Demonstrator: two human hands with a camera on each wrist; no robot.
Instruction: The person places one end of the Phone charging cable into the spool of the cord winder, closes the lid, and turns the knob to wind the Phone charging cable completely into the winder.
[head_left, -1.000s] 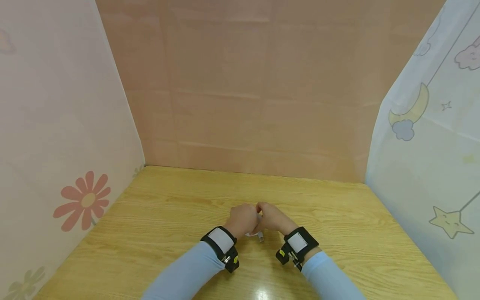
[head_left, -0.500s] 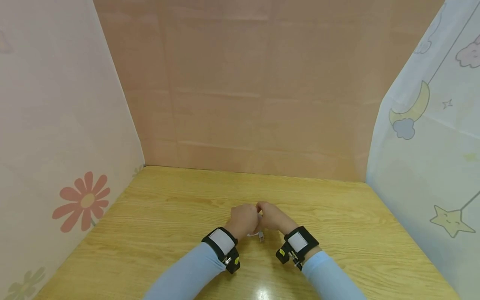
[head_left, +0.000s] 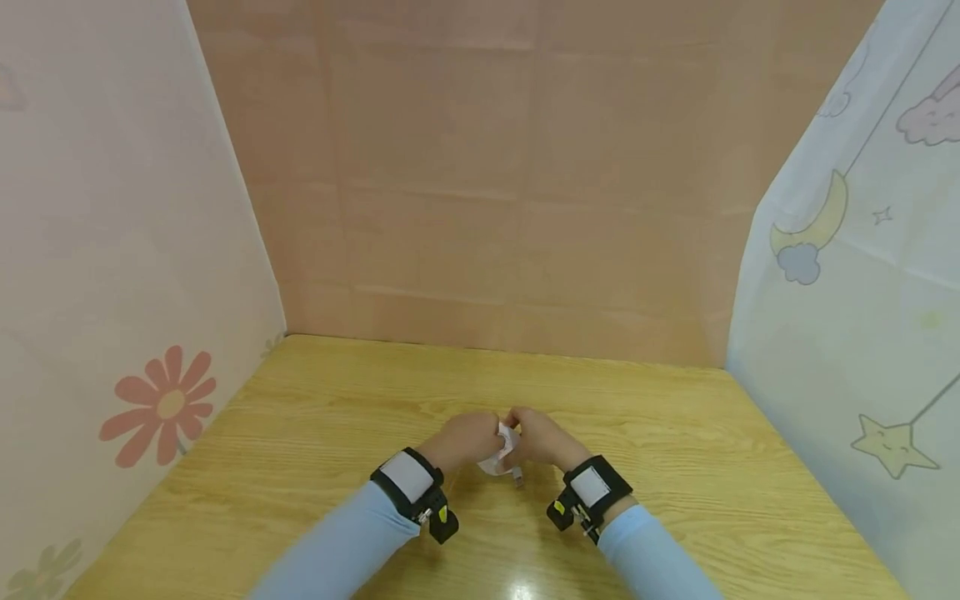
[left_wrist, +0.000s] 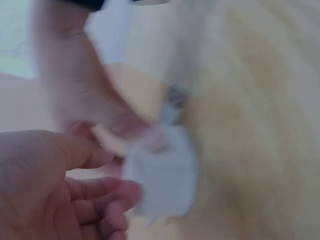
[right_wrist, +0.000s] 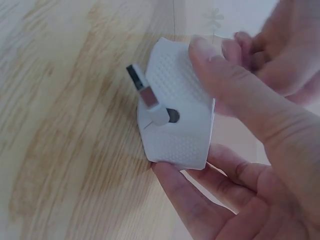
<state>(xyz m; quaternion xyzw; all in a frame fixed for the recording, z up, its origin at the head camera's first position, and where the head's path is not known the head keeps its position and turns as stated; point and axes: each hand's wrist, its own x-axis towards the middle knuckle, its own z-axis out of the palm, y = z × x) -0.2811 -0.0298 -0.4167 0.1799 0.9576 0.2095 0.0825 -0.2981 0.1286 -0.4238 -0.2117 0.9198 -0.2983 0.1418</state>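
Observation:
A flat, white, dimpled holder (right_wrist: 192, 120) with a USB plug (right_wrist: 145, 92) sticking out of its face is in my right hand (right_wrist: 250, 115). In the right wrist view, the thumb lies over one edge and the fingers support it from below. My left hand (left_wrist: 65, 185) is close by, its thumb and loosely bent fingers apart; a fingertip overlaps the holder's edge in the blurred left wrist view, so contact is unclear. From the head view, the white holder (head_left: 495, 460) shows between both hands, just above the table, with the plug toward me.
The hands work over a wood-grain table (head_left: 360, 392). A tan sheet (head_left: 480, 183) closes off the back. White printed sheets stand on the left (head_left: 135, 208) and right (head_left: 862, 333).
My left hand has shifted left, away from my right hand, exposing more of the white holder between them. The right hand has hardly moved and keeps its grip.

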